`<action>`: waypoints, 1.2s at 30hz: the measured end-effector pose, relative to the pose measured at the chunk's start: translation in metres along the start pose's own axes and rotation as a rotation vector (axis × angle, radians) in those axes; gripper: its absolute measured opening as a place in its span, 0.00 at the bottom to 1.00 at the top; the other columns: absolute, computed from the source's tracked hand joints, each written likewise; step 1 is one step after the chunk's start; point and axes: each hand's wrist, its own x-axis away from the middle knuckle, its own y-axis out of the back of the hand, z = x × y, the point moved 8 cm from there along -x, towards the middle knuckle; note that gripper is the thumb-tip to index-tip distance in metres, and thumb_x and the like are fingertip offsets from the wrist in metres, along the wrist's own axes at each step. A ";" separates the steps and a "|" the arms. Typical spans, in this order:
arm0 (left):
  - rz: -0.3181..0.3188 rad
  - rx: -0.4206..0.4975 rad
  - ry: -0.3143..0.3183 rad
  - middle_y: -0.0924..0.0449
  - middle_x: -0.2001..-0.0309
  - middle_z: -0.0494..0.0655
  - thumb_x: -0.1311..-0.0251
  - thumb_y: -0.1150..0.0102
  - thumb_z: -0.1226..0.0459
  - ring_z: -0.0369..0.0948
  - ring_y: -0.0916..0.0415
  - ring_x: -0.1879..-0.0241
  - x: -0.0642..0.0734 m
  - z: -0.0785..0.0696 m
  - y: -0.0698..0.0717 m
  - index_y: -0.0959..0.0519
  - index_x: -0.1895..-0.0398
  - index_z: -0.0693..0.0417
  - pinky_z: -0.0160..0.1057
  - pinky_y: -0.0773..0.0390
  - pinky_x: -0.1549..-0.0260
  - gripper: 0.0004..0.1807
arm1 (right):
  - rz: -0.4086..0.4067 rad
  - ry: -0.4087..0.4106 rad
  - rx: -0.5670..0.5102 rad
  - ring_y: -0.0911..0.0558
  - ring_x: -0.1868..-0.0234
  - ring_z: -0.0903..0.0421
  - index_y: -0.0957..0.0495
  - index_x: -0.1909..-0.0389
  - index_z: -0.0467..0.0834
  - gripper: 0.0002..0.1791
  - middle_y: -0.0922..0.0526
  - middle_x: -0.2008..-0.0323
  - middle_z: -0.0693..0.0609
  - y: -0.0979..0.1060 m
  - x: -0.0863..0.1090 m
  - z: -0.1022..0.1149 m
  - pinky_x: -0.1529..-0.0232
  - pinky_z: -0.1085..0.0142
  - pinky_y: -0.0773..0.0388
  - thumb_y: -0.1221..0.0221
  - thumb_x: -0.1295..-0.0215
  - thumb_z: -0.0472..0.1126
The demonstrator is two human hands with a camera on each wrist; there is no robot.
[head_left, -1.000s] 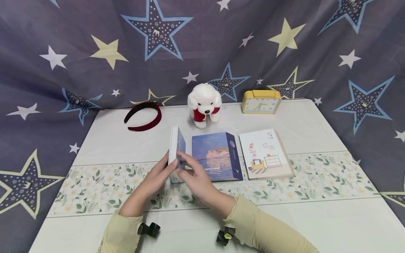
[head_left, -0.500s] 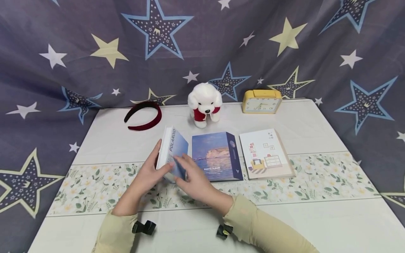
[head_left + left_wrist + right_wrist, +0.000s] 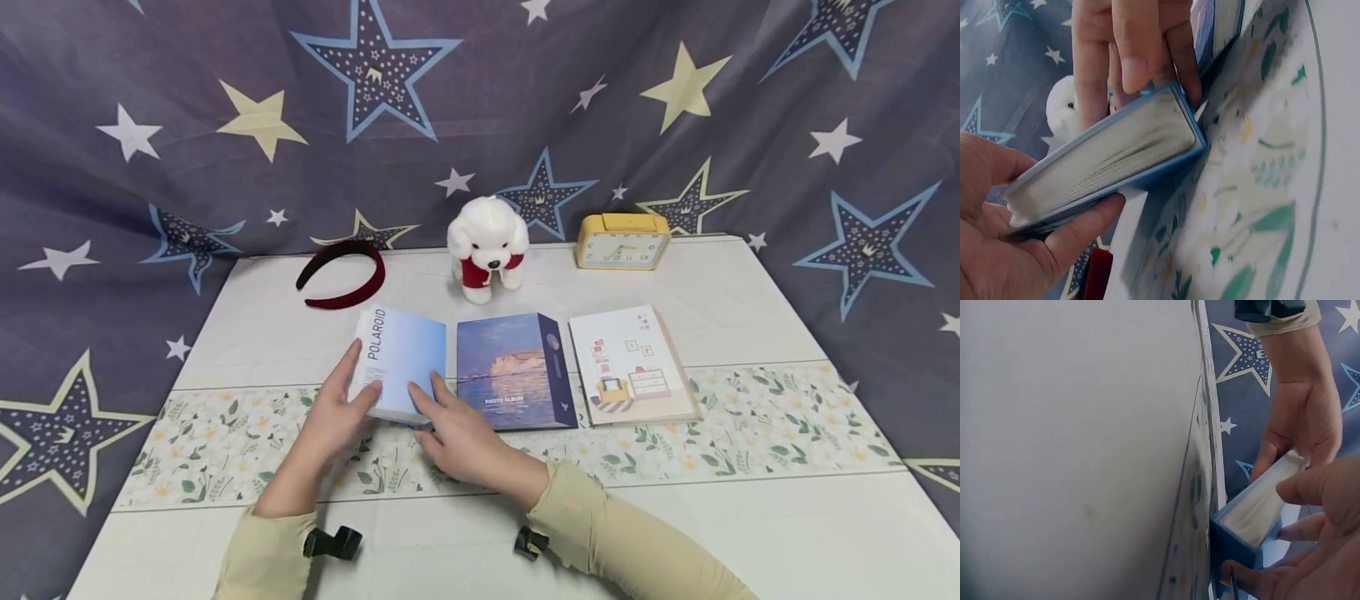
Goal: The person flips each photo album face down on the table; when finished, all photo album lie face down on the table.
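Note:
A light-blue photo album (image 3: 412,346) marked POLAROID leans with its left edge raised off the table, cover facing up. My left hand (image 3: 327,425) grips that raised edge, thumb on the cover and fingers underneath. The right hand (image 3: 468,442) touches the cover's lower right with extended fingertips. In the left wrist view, the album's white page edges (image 3: 1110,153) face the camera. Just right of it lies a dark-blue photo album (image 3: 498,367) with a painted sea cliff, followed by a white book (image 3: 626,367) with a drawn room.
Behind the albums stand a white plush dog (image 3: 489,237) in red and a yellow alarm clock (image 3: 622,242). A dark-red headband (image 3: 367,283) lies at the back left. A floral strip (image 3: 217,450) crosses the white table (image 3: 420,550), with a star-patterned curtain (image 3: 480,100) behind.
The light-blue album has tipped from nearly upright toward lying flat, its cover turning up. My left hand moved left with its raised edge, while the right stayed by the lower right.

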 end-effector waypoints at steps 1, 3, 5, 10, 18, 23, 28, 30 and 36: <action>-0.004 -0.006 0.006 0.59 0.23 0.55 0.30 0.50 0.66 0.49 0.66 0.24 0.000 0.002 0.001 0.60 0.22 0.56 0.54 0.63 0.29 0.40 | 0.011 -0.003 -0.001 0.32 0.35 0.38 0.47 0.24 0.46 0.35 0.54 0.25 0.34 -0.001 0.000 0.000 0.39 0.52 0.29 0.46 0.27 0.45; -0.010 -0.007 0.005 0.59 0.23 0.55 0.31 0.49 0.66 0.49 0.65 0.24 -0.001 0.006 0.003 0.59 0.22 0.57 0.53 0.62 0.29 0.41 | 0.027 -0.005 -0.012 0.32 0.35 0.38 0.47 0.24 0.44 0.36 0.56 0.25 0.34 -0.002 0.000 0.001 0.39 0.52 0.30 0.46 0.28 0.47; -0.008 -0.016 0.003 0.57 0.23 0.57 0.32 0.47 0.67 0.50 0.62 0.24 -0.001 0.008 0.003 0.60 0.22 0.60 0.53 0.58 0.29 0.42 | 0.035 -0.005 -0.011 0.32 0.35 0.38 0.47 0.24 0.42 0.37 0.57 0.26 0.33 -0.003 0.000 0.002 0.38 0.52 0.31 0.45 0.28 0.47; -0.015 -0.110 -0.003 0.49 0.26 0.63 0.34 0.42 0.66 0.56 0.50 0.27 0.000 0.009 0.002 0.55 0.23 0.61 0.57 0.49 0.31 0.43 | 0.064 -0.021 -0.016 0.34 0.33 0.38 0.47 0.24 0.41 0.39 0.59 0.25 0.35 -0.005 0.004 0.003 0.36 0.52 0.33 0.43 0.30 0.49; -0.018 -0.166 -0.012 0.33 0.36 0.62 0.36 0.38 0.64 0.57 0.33 0.38 0.000 0.015 0.001 0.40 0.28 0.60 0.59 0.36 0.39 0.35 | 0.105 -0.007 0.002 0.38 0.30 0.41 0.48 0.24 0.40 0.40 0.62 0.24 0.37 -0.007 0.007 0.007 0.35 0.53 0.35 0.43 0.30 0.49; 0.017 -0.205 0.049 0.34 0.34 0.62 0.36 0.38 0.56 0.58 0.33 0.37 0.001 0.028 -0.002 0.48 0.25 0.60 0.60 0.35 0.40 0.43 | 0.122 0.026 0.015 0.38 0.30 0.42 0.47 0.25 0.39 0.39 0.62 0.24 0.39 -0.009 0.007 0.009 0.34 0.53 0.35 0.43 0.30 0.50; 0.062 -0.332 0.079 0.51 0.27 0.69 0.35 0.41 0.50 0.63 0.48 0.30 0.002 0.034 -0.006 0.57 0.25 0.69 0.62 0.44 0.36 0.50 | 0.134 0.054 -0.021 0.39 0.29 0.43 0.47 0.25 0.39 0.39 0.61 0.23 0.44 -0.010 0.009 0.009 0.34 0.52 0.36 0.44 0.30 0.50; 0.069 -0.362 0.080 0.55 0.26 0.70 0.35 0.41 0.50 0.64 0.53 0.29 0.001 0.034 -0.007 0.57 0.25 0.71 0.62 0.47 0.34 0.50 | 0.136 0.059 -0.045 0.41 0.28 0.44 0.47 0.25 0.39 0.38 0.61 0.23 0.45 -0.010 0.009 0.009 0.33 0.52 0.37 0.45 0.29 0.50; 0.090 -0.408 0.122 0.63 0.25 0.71 0.33 0.44 0.50 0.65 0.61 0.28 0.003 0.036 -0.006 0.58 0.25 0.72 0.64 0.52 0.34 0.49 | 0.136 0.071 -0.093 0.42 0.27 0.47 0.42 0.26 0.41 0.35 0.57 0.23 0.47 -0.008 0.011 0.009 0.33 0.52 0.38 0.46 0.29 0.50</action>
